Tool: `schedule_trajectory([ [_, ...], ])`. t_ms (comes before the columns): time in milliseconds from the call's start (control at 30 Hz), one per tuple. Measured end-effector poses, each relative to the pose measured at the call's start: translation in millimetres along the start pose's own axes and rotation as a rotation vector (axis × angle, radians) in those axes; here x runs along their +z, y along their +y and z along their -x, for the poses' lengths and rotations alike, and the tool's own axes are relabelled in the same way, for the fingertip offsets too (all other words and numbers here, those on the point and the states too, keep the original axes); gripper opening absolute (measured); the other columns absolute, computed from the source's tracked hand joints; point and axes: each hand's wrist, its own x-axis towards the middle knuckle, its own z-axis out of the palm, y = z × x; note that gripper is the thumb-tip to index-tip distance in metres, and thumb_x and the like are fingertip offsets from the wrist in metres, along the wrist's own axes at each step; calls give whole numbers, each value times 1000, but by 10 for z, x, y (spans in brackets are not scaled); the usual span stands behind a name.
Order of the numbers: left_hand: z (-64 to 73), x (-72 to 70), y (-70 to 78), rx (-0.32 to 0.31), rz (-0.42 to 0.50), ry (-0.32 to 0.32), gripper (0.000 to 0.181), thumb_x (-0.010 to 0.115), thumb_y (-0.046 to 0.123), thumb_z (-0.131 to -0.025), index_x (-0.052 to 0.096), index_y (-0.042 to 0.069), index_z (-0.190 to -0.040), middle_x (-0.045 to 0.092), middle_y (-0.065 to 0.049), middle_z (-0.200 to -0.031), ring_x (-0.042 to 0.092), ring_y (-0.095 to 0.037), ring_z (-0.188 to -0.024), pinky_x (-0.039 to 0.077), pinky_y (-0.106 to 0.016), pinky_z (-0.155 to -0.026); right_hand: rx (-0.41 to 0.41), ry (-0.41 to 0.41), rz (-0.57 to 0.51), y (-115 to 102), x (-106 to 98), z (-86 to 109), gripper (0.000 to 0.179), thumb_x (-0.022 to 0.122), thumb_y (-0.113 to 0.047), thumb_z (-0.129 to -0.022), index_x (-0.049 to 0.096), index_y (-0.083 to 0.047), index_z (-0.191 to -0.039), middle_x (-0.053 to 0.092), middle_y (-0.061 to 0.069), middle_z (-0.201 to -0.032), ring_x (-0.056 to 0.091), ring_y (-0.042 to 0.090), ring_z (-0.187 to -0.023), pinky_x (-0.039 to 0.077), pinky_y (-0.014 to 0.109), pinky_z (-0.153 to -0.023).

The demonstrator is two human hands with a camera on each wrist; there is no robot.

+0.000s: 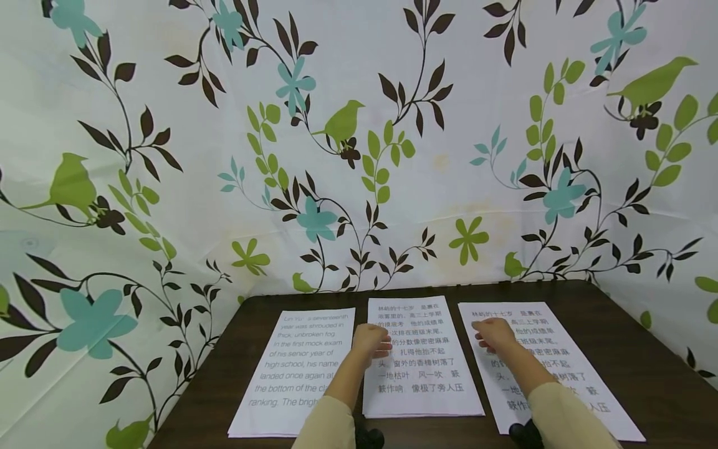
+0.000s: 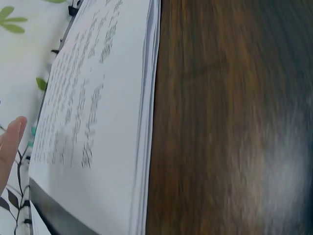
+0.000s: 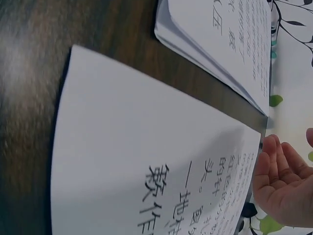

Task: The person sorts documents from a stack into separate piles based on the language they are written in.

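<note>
Three paper stacks lie side by side. The left stack [image 1: 291,374] bears English print; the middle stack [image 1: 421,399] and the right-hand sheet [image 1: 561,374] bear Chinese characters. My left hand [image 1: 370,341] hovers over the upper left edge of the middle stack, holding nothing. In the left wrist view only some fingers [image 2: 11,147] show, raised past the paper. My right hand [image 1: 495,335] is above the upper left part of the right-hand sheet, its palm [image 3: 286,193] bare and fingers loosely bent in the right wrist view.
The papers lie on a dark wood-grain table [image 1: 252,324]. Behind it hangs a white cloth [image 1: 437,162] printed with birds, leaves and flowers. Narrow strips of tabletop separate the stacks, and the middle stack's layered edges [image 2: 146,122] show in the left wrist view.
</note>
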Motion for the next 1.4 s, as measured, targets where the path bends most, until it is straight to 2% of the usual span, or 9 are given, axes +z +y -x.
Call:
schedule_trajectory([
  [200, -14, -170, -102, 9, 3, 37, 31, 49, 5, -78, 51, -14, -101, 56, -15, -81, 59, -24, -68, 50, -30, -59, -2, -55, -3, 13, 89, 53, 45, 48, -20, -84, 40, 14, -112, 55, 19, -82, 54, 21, -65, 44, 29, -56],
  [500, -34, -303, -225, 21, -17, 98, 26, 49, 4, -76, 55, -14, -95, 56, -18, -80, 58, -27, -69, 50, -33, -60, -25, -63, -30, 104, 188, 48, 37, 50, -17, -82, 45, 14, -103, 55, 18, -78, 52, 19, -60, 44, 29, -53],
  [733, -37, -327, -297, 40, -88, 160, 25, 49, 4, -75, 57, -11, -93, 55, -14, -81, 57, -23, -69, 50, -31, -58, -21, -67, -9, 121, 234, 44, 39, 50, -18, -82, 46, 14, -103, 55, 16, -80, 53, 20, -64, 43, 29, -54],
  [900, -42, -319, -311, 4, -103, 161, 26, 50, 5, -74, 56, -11, -94, 54, -14, -82, 57, -24, -71, 50, -30, -56, -13, -72, -11, 91, 258, 41, 40, 51, -18, -81, 45, 13, -106, 57, 16, -80, 54, 20, -64, 43, 29, -54],
  [1100, -49, -310, -302, -4, -106, 168, 24, 51, 5, -73, 57, -9, -92, 55, -12, -78, 56, -22, -69, 49, -31, -56, -15, -80, -6, 56, 258, 49, 42, 51, -19, -81, 43, 14, -107, 58, 17, -81, 55, 21, -65, 43, 31, -56],
  [1400, -60, -324, -293, 45, -159, 196, 18, 53, 4, -69, 62, -6, -81, 55, -7, -64, 53, -20, -59, 44, -28, -49, -39, -58, 5, 24, 264, 55, 37, 50, -17, -82, 46, 13, -103, 60, 15, -77, 55, 20, -63, 43, 31, -55],
])
